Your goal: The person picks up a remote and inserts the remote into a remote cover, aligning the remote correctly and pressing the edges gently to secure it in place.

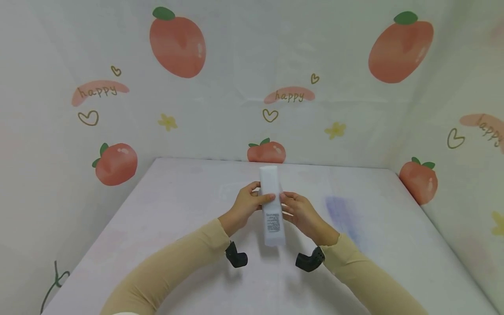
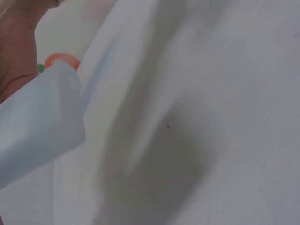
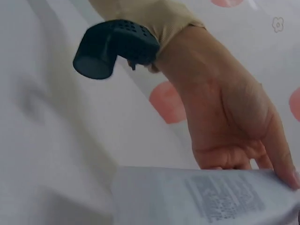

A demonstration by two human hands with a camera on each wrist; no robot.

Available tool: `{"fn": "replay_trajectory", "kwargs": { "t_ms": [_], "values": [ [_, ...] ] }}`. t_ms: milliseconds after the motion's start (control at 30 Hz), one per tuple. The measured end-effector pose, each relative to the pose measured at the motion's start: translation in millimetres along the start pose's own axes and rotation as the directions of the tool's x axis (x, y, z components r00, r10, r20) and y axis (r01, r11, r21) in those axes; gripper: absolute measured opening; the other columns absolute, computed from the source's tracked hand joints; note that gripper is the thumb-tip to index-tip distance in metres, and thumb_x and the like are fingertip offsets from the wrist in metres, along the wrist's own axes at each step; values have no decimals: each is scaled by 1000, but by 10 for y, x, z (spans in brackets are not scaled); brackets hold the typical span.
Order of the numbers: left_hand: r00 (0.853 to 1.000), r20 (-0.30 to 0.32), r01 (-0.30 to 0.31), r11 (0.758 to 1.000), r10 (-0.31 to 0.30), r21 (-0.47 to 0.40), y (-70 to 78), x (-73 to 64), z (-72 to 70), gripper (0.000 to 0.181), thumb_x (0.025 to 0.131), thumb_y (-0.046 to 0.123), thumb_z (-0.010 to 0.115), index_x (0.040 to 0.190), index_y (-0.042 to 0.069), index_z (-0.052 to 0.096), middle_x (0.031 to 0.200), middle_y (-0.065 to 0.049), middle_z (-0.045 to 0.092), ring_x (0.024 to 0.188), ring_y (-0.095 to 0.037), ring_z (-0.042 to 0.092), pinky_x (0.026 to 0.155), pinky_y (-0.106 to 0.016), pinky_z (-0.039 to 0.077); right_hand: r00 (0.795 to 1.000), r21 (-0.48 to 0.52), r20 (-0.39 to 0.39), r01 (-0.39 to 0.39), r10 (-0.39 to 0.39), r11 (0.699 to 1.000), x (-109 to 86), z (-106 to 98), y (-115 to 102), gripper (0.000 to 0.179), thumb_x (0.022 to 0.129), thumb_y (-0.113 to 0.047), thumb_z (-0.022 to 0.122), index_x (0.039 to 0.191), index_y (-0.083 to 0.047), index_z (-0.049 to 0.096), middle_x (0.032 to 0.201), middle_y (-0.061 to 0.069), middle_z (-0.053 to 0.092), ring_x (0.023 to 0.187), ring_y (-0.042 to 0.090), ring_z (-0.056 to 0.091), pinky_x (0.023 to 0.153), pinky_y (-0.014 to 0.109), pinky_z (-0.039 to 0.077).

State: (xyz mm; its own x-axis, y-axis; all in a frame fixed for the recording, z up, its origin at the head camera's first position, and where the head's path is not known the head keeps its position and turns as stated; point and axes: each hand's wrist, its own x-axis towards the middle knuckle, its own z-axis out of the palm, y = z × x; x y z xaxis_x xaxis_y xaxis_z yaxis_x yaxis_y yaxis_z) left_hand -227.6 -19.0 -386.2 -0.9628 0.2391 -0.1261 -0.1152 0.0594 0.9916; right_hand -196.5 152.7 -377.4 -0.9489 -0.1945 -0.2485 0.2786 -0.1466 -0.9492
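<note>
A long, narrow white box (image 1: 271,183) with a block of small dark print near its lower end is held up over the table. My left hand (image 1: 245,204) grips it from the left, thumb laid across the front face and fingers behind. On the opposite side my right hand (image 1: 303,214) holds the box's right edge with its thumb and fingertips. In the left wrist view the plain end of the box (image 2: 51,117) shows, with part of a hand (image 2: 16,56) behind it. The right wrist view shows the printed face (image 3: 225,194) and the left hand (image 3: 229,112) on it.
Black wrist cameras (image 1: 237,257) hang below both sleeves, over the pale table (image 1: 204,280). A bluish patch (image 1: 342,214) marks the cloth at right. Behind stands a white backdrop (image 1: 236,57) with printed fruit; a green cord-like line (image 1: 56,280) shows at lower left.
</note>
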Motion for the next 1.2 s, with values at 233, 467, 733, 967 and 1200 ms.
{"fn": "replay_trajectory", "kwargs": {
  "t_ms": [233,467,733,967,1200],
  "values": [
    [1000,-10,-6,1000,6,-22,3,26,29,43,90,21,70,127,5,53,107,-15,68,86,-15,66,79,-31,55,995,235,-83,-31,52,972,25,114,122,13,103,-22,48,96,-13,53,104,-4,55,99,12,53,81,24,48],
    [999,38,-7,998,5,58,24,43,42,45,92,23,67,130,3,53,106,-17,67,82,-14,65,77,-32,57,967,369,-248,40,57,928,32,230,169,12,101,-21,51,94,-12,53,97,-4,56,93,12,52,79,23,44],
    [997,79,0,997,-6,81,113,77,9,48,92,24,68,132,3,52,116,-17,63,88,-18,65,82,-36,57,962,388,-272,84,27,918,132,221,58,14,101,-18,51,96,-5,56,89,-2,56,85,10,52,77,21,46],
    [992,106,61,995,-70,83,152,38,-23,46,91,20,69,132,5,54,115,-15,62,86,-18,65,86,-40,56,977,450,-192,1,96,893,229,133,-53,21,102,-12,46,86,-8,59,82,-2,58,79,9,53,73,20,47],
    [989,117,87,994,-94,59,87,18,-69,47,93,21,67,135,6,52,112,-15,63,87,-17,66,88,-40,56,976,529,-32,-167,216,832,253,73,-76,26,103,-15,45,84,-10,62,87,-1,57,84,10,53,74,19,48]
  ]
}}
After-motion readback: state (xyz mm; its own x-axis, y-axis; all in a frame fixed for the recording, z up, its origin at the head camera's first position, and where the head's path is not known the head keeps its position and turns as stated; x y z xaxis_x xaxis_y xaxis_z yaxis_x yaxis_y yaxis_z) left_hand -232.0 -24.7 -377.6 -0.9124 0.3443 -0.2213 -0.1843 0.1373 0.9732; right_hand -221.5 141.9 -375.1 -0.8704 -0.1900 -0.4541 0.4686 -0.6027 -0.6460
